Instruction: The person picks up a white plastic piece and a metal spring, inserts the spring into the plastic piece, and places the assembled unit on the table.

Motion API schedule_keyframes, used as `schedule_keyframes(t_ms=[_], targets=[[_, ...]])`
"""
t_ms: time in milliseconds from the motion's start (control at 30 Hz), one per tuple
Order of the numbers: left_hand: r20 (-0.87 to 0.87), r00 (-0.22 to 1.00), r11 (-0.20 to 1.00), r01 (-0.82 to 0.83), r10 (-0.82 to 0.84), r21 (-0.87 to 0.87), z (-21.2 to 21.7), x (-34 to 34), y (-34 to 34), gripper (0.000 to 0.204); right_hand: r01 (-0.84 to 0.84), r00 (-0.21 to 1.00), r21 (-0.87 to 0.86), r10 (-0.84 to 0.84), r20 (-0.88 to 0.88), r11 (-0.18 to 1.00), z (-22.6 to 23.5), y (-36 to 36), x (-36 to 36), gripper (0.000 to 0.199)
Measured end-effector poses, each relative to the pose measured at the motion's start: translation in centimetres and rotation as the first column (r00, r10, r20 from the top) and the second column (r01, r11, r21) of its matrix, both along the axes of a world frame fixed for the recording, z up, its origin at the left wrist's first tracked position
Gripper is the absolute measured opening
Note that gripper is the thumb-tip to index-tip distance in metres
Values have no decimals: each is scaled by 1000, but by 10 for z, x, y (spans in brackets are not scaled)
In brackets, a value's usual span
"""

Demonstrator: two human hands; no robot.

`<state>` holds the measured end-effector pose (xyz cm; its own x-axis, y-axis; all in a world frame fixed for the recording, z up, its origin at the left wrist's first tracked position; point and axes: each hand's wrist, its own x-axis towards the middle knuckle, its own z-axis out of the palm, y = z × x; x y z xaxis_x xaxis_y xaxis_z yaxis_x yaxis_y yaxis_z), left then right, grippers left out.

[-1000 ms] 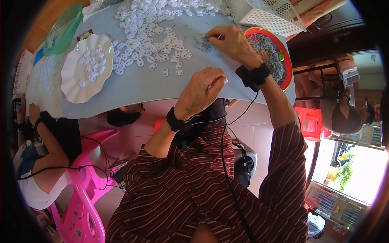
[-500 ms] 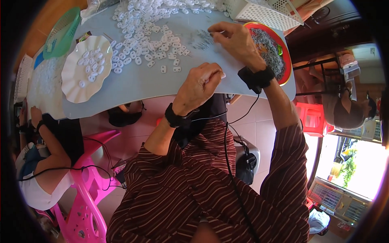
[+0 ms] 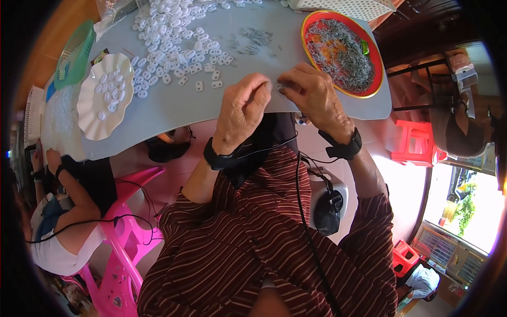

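While my left hand (image 3: 244, 112) and right hand (image 3: 312, 94) pinch one small white piece (image 3: 278, 87) together at the table (image 3: 174, 108) edge, a red plate (image 3: 369, 50) sits just beside.

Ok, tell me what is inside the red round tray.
The red round tray holds a heap of small grey metal pieces, with orange and green bits showing. What lies beneath the heap is covered.

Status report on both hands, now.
Left hand and right hand together at table edge, fingertips pinching a small part, too small to identify. White plastic pieces beyond left hand; red plate by right. Nothing in the way.
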<state>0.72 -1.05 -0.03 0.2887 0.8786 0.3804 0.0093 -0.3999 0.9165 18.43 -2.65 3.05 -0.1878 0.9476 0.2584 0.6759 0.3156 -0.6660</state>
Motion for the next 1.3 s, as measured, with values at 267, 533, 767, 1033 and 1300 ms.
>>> schedule_keyframes(t_ms=[267,533,767,1033,1300], targets=[[-13,998,998,54,-54,10,4,-4,-10,5,29,996,-44,-25,80,999,1,3,-8,12],[601,787,685,516,-141,-515,13,-24,0,29,-194,897,33,191,-399,980,23,8,-37,14],[728,675,627,619,-118,-472,0,-31,4,24,-275,867,23,259,-425,961,19,10,-37,16],[232,973,962,50,14,-270,1,-23,1,20,-5,887,-181,-79,-454,983,9,6,-40,13],[114,993,963,68,-39,-262,1,-21,0,17,28,889,-260,-143,-435,965,2,1,-43,9]])
